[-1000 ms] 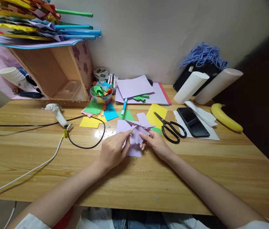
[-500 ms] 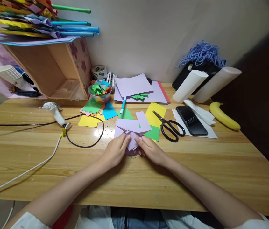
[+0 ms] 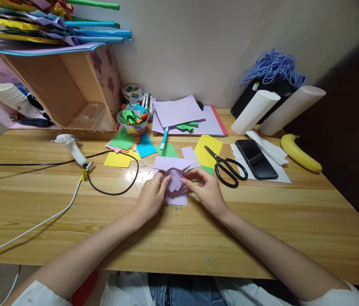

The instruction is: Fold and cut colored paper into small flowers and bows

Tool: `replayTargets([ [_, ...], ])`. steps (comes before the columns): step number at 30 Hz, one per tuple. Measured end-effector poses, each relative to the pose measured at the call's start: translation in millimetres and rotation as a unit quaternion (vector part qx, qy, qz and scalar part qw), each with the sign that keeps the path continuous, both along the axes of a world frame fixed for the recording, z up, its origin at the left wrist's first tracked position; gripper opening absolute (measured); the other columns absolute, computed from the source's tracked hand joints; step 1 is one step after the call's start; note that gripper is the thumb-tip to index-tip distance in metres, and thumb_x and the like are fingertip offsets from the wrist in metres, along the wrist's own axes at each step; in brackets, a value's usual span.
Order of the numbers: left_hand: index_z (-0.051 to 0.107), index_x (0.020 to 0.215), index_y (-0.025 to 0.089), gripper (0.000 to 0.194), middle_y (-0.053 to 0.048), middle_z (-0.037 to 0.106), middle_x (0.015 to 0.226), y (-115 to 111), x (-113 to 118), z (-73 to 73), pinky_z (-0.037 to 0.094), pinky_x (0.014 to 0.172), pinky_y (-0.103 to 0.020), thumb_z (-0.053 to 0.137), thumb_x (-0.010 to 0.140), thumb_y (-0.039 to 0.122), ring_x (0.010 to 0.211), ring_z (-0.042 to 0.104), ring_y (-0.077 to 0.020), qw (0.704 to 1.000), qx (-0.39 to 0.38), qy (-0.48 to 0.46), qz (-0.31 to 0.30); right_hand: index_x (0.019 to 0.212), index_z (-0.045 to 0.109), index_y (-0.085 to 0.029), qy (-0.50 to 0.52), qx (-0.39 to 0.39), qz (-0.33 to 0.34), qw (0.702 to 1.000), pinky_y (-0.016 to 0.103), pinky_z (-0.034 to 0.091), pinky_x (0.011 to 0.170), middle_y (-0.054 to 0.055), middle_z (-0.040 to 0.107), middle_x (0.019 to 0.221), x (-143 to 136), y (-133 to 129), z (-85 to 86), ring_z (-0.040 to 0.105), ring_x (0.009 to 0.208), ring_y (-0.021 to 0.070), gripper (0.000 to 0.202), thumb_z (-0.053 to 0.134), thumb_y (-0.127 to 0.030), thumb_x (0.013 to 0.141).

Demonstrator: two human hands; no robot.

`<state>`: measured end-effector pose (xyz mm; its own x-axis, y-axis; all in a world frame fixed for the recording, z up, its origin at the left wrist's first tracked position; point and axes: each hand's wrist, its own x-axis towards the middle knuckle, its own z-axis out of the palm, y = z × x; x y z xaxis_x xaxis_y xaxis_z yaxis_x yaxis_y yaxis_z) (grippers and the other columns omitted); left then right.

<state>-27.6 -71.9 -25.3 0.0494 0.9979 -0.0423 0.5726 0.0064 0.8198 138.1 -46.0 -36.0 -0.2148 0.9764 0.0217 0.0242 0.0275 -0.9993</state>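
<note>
A folded light purple paper (image 3: pixel 175 178) is held up between both hands, just above the wooden table. My left hand (image 3: pixel 150 193) pinches its left side with thumb and fingers. On the right side, my right hand (image 3: pixel 207 191) grips the paper's edge between thumb and fingertips. Another purple sheet (image 3: pixel 179 199) lies flat underneath, partly hidden by the folded piece. A purple strip (image 3: pixel 189 153) is just beyond it. Black-handled scissors (image 3: pixel 225 166) rest on a yellow sheet (image 3: pixel 206 146) to the right.
Behind are a bowl of paper scraps (image 3: pixel 133 121), a blue marker (image 3: pixel 164 138) and stacked purple sheets (image 3: pixel 179 111). A phone (image 3: pixel 255 159) and banana (image 3: pixel 300 154) lie right. On the left are a glue gun (image 3: pixel 72 148), its cables and an open box (image 3: pixel 58 93).
My right hand has shifted slightly up and right, its fingers now at the folded paper's upper right edge. The paper has opened into a curved flap. The view has tilted slightly.
</note>
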Motion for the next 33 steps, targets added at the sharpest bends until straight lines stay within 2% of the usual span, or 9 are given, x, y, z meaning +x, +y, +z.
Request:
replayTargets([
  [5, 0.046, 0.077, 0.020, 0.027, 0.001, 0.060, 0.060, 2, 1, -0.8, 0.041, 0.057, -0.026, 0.039, 0.086, 0.044, 0.058, 0.058, -0.0145, 0.993, -0.042, -0.108, -0.010, 0.070, 0.061, -0.016, -0.019, 0.018, -0.012, 1.000, 0.029, 0.053, 0.065, 0.004, 0.060, 0.078, 1, 2, 1.5, 0.059, 0.073, 0.0154, 0.017, 0.069, -0.031, 0.067],
  [8, 0.051, 0.083, 0.017, 0.028, 0.000, 0.061, 0.071, 6, 1, -2.1, 0.043, 0.052, -0.024, 0.047, 0.082, 0.044, 0.054, 0.057, -0.0121, 0.979, -0.070, -0.191, -0.001, 0.071, 0.062, -0.015, -0.019, -0.008, -0.004, 1.000, 0.029, 0.052, 0.064, 0.004, 0.063, 0.073, 1, 3, 2.1, 0.060, 0.069, 0.0152, 0.017, 0.069, -0.030, 0.065],
  [11, 0.053, 0.078, 0.015, 0.029, 0.000, 0.061, 0.064, 9, 1, -1.2, 0.044, 0.049, -0.022, 0.049, 0.080, 0.044, 0.051, 0.057, -0.0117, 0.966, -0.108, -0.235, -0.009, 0.067, 0.060, -0.015, 0.001, -0.042, 0.007, 0.999, 0.029, 0.052, 0.063, 0.003, 0.063, 0.068, 1, 4, 2.4, 0.061, 0.063, 0.0143, 0.021, 0.071, -0.032, 0.063],
  [15, 0.053, 0.065, 0.014, 0.034, 0.001, 0.056, 0.047, 8, 0, 1.3, 0.040, 0.045, -0.020, 0.050, 0.079, 0.044, 0.042, 0.053, -0.0105, 0.968, -0.122, -0.220, -0.007, 0.065, 0.057, -0.014, 0.024, -0.084, 0.019, 0.996, 0.029, 0.053, 0.062, 0.002, 0.063, 0.064, 1, 5, 3.6, 0.062, 0.059, 0.0139, 0.026, 0.074, -0.034, 0.060],
  [19, 0.053, 0.058, 0.014, 0.038, 0.000, 0.057, 0.044, 6, -1, 0.2, 0.038, 0.043, -0.020, 0.050, 0.079, 0.046, 0.041, 0.052, -0.0107, 0.974, -0.112, -0.199, 0.000, 0.066, 0.056, -0.014, 0.042, -0.108, 0.014, 0.993, 0.027, 0.053, 0.060, -0.001, 0.061, 0.063, 0, 5, 4.3, 0.062, 0.057, 0.0126, 0.030, 0.075, -0.035, 0.057],
  [27, 0.054, 0.067, 0.015, 0.038, -0.001, 0.060, 0.049, 5, -2, -10.3, 0.043, 0.050, -0.024, 0.043, 0.082, 0.048, 0.047, 0.057, -0.0140, 0.972, -0.104, -0.205, -0.041, 0.067, 0.056, -0.014, 0.039, -0.131, -0.004, 0.991, 0.024, 0.053, 0.056, -0.002, 0.060, 0.061, 1, 6, 2.3, 0.059, 0.054, 0.0095, 0.030, 0.074, -0.036, 0.059],
  [33, 0.056, 0.064, 0.013, 0.042, -0.002, 0.060, 0.049, 6, 0, -8.3, 0.040, 0.048, -0.023, 0.042, 0.083, 0.048, 0.045, 0.055, -0.0129, 0.970, -0.125, -0.203, -0.046, 0.066, 0.055, -0.014, 0.041, -0.141, -0.010, 0.989, 0.022, 0.052, 0.056, -0.002, 0.059, 0.061, 1, 5, 3.3, 0.059, 0.055, 0.0092, 0.031, 0.075, -0.036, 0.058],
])
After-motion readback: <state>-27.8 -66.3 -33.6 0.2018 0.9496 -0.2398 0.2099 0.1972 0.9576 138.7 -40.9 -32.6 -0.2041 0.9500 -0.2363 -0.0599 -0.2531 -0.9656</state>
